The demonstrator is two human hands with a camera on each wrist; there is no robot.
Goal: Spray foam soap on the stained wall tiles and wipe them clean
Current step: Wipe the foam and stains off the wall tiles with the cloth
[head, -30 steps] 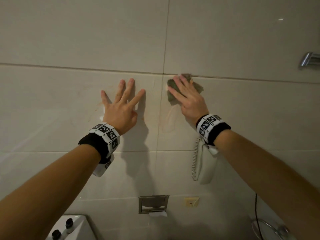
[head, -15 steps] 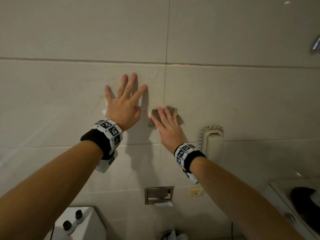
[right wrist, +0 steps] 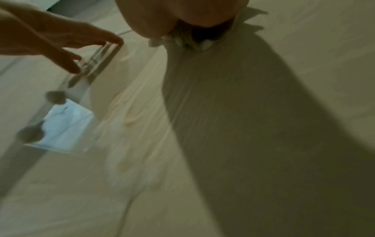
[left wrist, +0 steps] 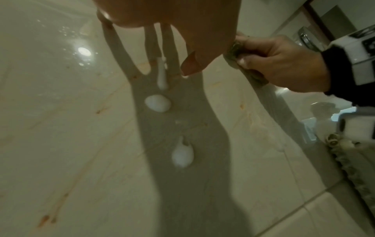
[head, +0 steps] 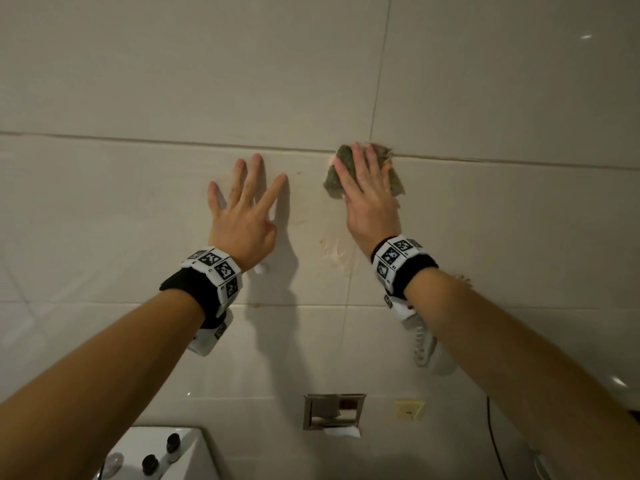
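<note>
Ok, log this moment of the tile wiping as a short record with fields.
left hand: flat on the wall tile, fingers spread, holding nothing
right hand: pressing a green scouring sponge against the tile just under the horizontal grout line
foam soap: white blobs on the tile below the left palm, not yet wiped
stains: orange-brown streaks on the tile, plus a smeared patch below the sponge
below: wall phone, toilet paper holder, toilet cistern

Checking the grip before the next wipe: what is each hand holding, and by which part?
The right hand presses a frayed grey-green scrubbing cloth flat against the wall tile, fingers across its middle. The left hand holds nothing.
</note>
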